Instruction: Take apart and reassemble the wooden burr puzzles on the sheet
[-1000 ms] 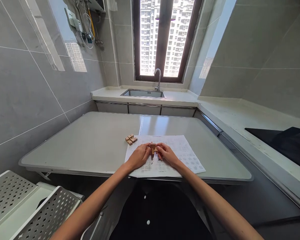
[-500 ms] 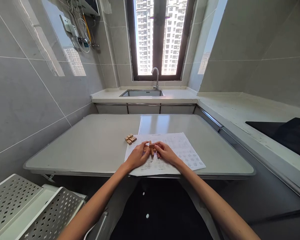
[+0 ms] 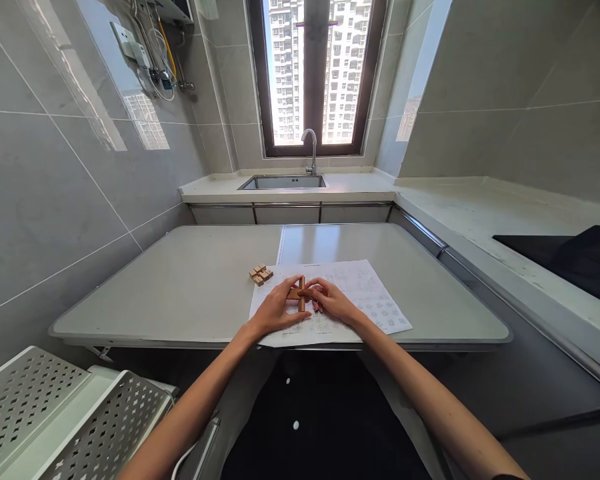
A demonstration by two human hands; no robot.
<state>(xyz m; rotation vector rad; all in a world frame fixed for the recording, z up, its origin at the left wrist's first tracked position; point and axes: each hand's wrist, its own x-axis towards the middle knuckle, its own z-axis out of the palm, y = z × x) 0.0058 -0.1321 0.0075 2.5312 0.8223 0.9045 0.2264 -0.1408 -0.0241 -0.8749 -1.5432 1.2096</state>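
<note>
Between my hands, above the printed sheet, are notched wooden puzzle pieces (image 3: pixel 302 303) set crosswise, one running away from me and one across it. My left hand (image 3: pixel 275 310) is closed on them, thumb at the near end and index finger at the far end of the lengthwise piece. My right hand (image 3: pixel 333 301) pinches the crosswise piece from the right, with its fingertips close to the crossing. Fingers hide part of the joint. More wooden pieces (image 3: pixel 261 274) lie grouped at the upper left corner of the paper sheet (image 3: pixel 350 283), which carries small printed figures.
The pale folding table (image 3: pixel 190 287) spreads under the sheet. Beyond it are a counter with a sink (image 3: pixel 283 182) and a tap (image 3: pixel 313 150). A black bag (image 3: pixel 570 260) rests on the right counter. A perforated white rack (image 3: pixel 115 420) stands at the lower left.
The wooden pieces have turned in my hands, so the lengthwise one now shows more plainly. My left thumb has moved right to its near end. The view has shifted slightly.
</note>
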